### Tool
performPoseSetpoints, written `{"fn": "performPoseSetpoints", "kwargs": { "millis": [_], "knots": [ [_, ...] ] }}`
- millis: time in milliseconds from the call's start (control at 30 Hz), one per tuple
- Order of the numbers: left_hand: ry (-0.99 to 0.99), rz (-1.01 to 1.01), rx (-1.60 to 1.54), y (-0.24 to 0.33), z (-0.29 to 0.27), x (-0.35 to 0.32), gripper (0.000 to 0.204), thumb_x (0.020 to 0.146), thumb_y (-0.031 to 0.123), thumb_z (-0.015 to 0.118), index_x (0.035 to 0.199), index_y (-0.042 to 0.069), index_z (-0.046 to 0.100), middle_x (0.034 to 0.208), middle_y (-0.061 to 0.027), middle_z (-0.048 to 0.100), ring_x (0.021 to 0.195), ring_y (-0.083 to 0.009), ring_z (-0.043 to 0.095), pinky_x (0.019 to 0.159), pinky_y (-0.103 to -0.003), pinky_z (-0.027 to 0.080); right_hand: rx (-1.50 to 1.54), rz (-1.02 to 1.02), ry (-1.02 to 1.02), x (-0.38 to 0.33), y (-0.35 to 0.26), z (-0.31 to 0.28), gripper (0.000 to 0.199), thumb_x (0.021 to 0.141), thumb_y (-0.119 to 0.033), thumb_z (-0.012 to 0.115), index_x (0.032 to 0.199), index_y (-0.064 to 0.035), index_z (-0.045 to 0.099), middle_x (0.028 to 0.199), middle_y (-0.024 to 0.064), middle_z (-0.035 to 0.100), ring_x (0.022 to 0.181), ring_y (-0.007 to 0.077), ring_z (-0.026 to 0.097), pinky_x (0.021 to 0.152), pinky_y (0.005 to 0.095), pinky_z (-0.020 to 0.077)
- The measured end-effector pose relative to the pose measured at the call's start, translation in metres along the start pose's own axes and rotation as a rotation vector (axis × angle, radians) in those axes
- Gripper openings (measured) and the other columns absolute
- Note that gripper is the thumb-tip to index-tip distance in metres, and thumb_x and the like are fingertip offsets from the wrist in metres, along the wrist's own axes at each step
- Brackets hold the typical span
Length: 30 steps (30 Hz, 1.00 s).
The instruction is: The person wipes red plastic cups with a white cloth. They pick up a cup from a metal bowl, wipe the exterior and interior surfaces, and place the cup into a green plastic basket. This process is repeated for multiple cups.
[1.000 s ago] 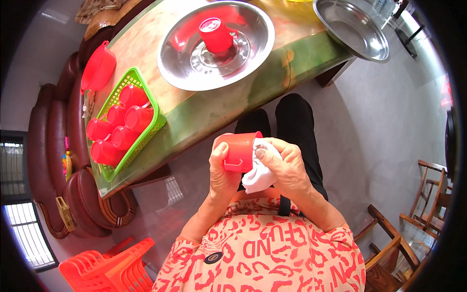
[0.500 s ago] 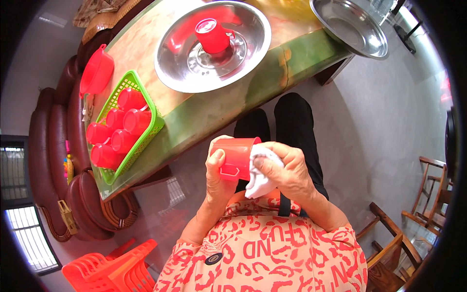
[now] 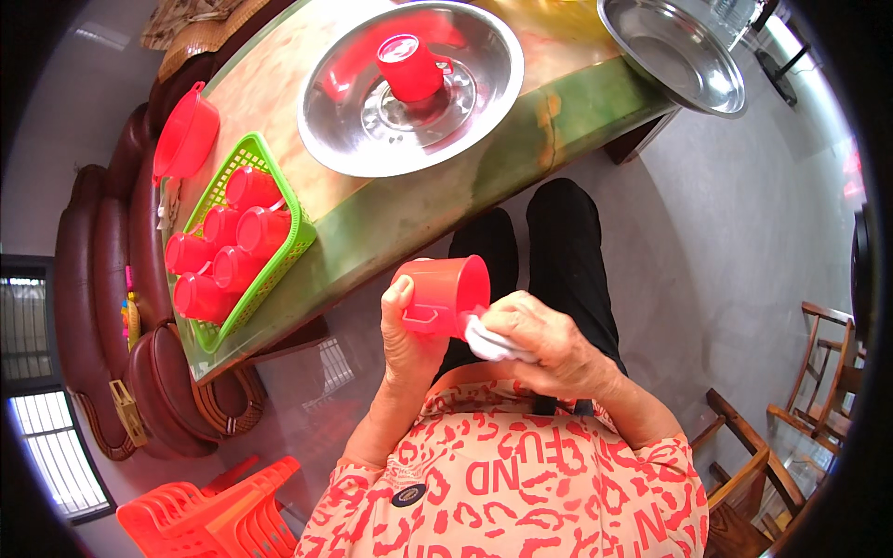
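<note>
My left hand (image 3: 408, 330) grips a red plastic mug (image 3: 445, 288) by its side and base, over my lap. The mug lies tilted sideways, its open mouth turned to the right and its handle facing me. Bunched in my right hand (image 3: 549, 339) is a white cloth (image 3: 491, 342), held against the lower rim of the mug. Another red mug stands upside down (image 3: 409, 73) in a wide steel basin (image 3: 327, 139) on the table. To the left, a green plastic basket (image 3: 296, 223) holds several red mugs (image 3: 261, 232).
The green marbled table (image 3: 372, 219) runs across in front of me. On it are a red plastic basin (image 3: 189, 138) at the left and a second steel basin (image 3: 684, 56) overhanging the right end. Red plastic stools (image 3: 205, 521) and wooden chairs (image 3: 744, 456) stand at either side.
The mug has turned so its mouth shows more. My right hand and the cloth have moved from covering the mouth down to the lower rim.
</note>
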<state>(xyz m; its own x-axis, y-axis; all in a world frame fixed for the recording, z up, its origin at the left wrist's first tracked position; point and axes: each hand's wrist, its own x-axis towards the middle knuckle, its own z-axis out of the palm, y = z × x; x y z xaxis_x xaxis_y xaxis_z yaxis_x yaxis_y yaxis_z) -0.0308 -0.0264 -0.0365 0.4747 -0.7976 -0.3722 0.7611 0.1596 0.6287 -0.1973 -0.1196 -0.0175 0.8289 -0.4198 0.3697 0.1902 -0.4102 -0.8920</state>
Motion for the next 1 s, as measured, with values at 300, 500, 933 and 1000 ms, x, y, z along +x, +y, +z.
{"fn": "performPoseSetpoints", "kwargs": {
  "millis": [300, 500, 933, 1000],
  "knots": [
    [-0.048, -0.136, -0.217, -0.011, -0.004, 0.002, 0.042, 0.087, 0.035, 0.057, 0.113, 0.002, 0.056, 0.11, -0.0133, 0.065, 0.102, -0.0244, 0.063, 0.094, -0.04, 0.049, 0.139, 0.04, 0.616, 0.014, 0.016, 0.016, 0.038, 0.089, -0.009, 0.065, 0.122, -0.0044, 0.045, 0.113, 0.0085, 0.056, 0.096, 0.0137, 0.057, 0.084, 0.0309, 0.0501],
    [-0.025, -0.145, -0.127, -0.004, 0.004, 0.002, 0.039, 0.089, 0.035, 0.055, 0.11, 0.002, 0.058, 0.108, -0.0114, 0.066, 0.098, -0.0231, 0.064, 0.091, -0.039, 0.049, -0.345, -0.087, 0.226, 0.004, 0.033, 0.018, 0.048, 0.071, 0.002, 0.067, 0.118, -0.0036, 0.056, 0.114, 0.0177, 0.054, 0.098, 0.0345, 0.053, 0.085, 0.0415, 0.0455],
    [-0.037, -0.218, -0.022, -0.01, -0.009, 0.003, 0.039, 0.089, 0.038, 0.056, 0.107, 0.003, 0.058, 0.102, -0.0104, 0.067, 0.091, -0.022, 0.065, 0.087, -0.037, 0.051, -0.425, -0.093, 0.014, -0.001, 0.029, 0.003, 0.029, 0.073, -0.001, 0.064, 0.101, -0.0062, 0.06, 0.105, 0.0137, 0.055, 0.087, 0.0314, 0.056, 0.069, 0.0379, 0.0528],
    [-0.033, -0.246, -0.031, -0.009, -0.006, 0.002, 0.04, 0.089, 0.038, 0.056, 0.108, 0.003, 0.059, 0.103, -0.0108, 0.067, 0.092, -0.0223, 0.065, 0.087, -0.038, 0.051, -0.489, -0.137, 0.101, 0.002, 0.039, 0.004, 0.027, 0.071, -0.003, 0.066, 0.098, -0.0056, 0.062, 0.105, 0.0138, 0.054, 0.087, 0.0302, 0.056, 0.067, 0.0364, 0.0535]
  ]
}}
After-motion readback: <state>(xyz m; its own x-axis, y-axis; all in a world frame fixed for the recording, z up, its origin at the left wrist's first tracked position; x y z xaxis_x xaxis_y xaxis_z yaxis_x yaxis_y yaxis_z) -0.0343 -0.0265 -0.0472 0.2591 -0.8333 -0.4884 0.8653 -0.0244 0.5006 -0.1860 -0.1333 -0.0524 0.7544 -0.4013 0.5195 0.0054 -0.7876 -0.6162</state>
